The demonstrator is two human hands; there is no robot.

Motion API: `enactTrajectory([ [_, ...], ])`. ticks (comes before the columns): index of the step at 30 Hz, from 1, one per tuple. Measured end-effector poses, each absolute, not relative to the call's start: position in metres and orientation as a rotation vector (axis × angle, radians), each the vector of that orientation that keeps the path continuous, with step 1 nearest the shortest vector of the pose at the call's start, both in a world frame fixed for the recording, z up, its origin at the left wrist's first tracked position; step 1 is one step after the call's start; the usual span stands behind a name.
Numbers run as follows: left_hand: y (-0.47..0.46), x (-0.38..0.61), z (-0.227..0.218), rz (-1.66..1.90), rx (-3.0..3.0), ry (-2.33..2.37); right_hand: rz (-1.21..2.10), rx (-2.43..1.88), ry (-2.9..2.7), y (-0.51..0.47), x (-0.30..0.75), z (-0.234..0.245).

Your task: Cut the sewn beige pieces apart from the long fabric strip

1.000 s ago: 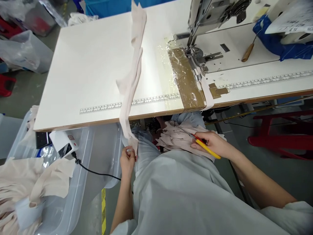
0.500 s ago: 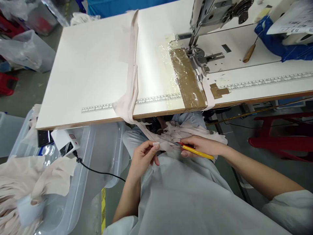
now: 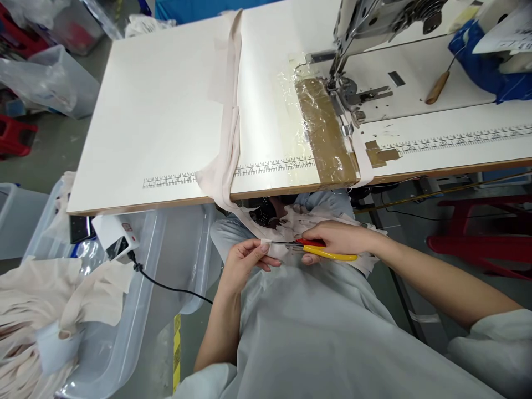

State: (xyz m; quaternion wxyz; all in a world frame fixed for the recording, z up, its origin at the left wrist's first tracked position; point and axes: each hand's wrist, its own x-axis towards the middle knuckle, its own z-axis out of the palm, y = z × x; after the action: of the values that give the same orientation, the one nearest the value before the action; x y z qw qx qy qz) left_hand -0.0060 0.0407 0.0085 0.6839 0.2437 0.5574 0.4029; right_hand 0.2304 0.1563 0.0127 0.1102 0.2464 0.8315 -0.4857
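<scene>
While left hand (image 3: 246,267) pinches end of pale-pink fabric strip (image 3: 230,138) in closed fingertips, right hand (image 3: 338,240) grips red-and-yellow-handled scissors (image 3: 332,255) just beside, blade tips at pinched end. Strip appears to run from pinch up over sewing table (image 3: 153,105). Cut there seems not yet complete. Fabric heap (image 3: 301,218) just beyond right hand: cannot tell whether finished.

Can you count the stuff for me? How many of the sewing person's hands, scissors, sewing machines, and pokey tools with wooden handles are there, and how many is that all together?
Left hand and right hand: 2
Scissors: 1
Sewing machine: 1
Wooden-handled tool: 1
Total: 5
</scene>
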Motion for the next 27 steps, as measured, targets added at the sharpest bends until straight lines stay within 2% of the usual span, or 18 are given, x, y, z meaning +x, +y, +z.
enactTrajectory([
  [5, 0.040, -0.005, 0.007, 0.899, 0.566, 1.285, -1.072, 0.821, 2.594, 0.149, 0.227, 0.017],
  [18, 0.039, -0.006, 0.007, 0.869, 0.569, 1.286, -0.967, 0.825, 2.642, 0.145, 0.219, 0.018],
  [23, 0.038, -0.007, 0.007, 0.839, 0.587, 1.311, -1.052, 0.840, 2.629, 0.146, 0.220, 0.012],
  [27, 0.043, 0.007, 0.008, 0.809, 0.605, 1.273, -1.422, 0.907, 2.643, 0.138, 0.219, 0.005],
])
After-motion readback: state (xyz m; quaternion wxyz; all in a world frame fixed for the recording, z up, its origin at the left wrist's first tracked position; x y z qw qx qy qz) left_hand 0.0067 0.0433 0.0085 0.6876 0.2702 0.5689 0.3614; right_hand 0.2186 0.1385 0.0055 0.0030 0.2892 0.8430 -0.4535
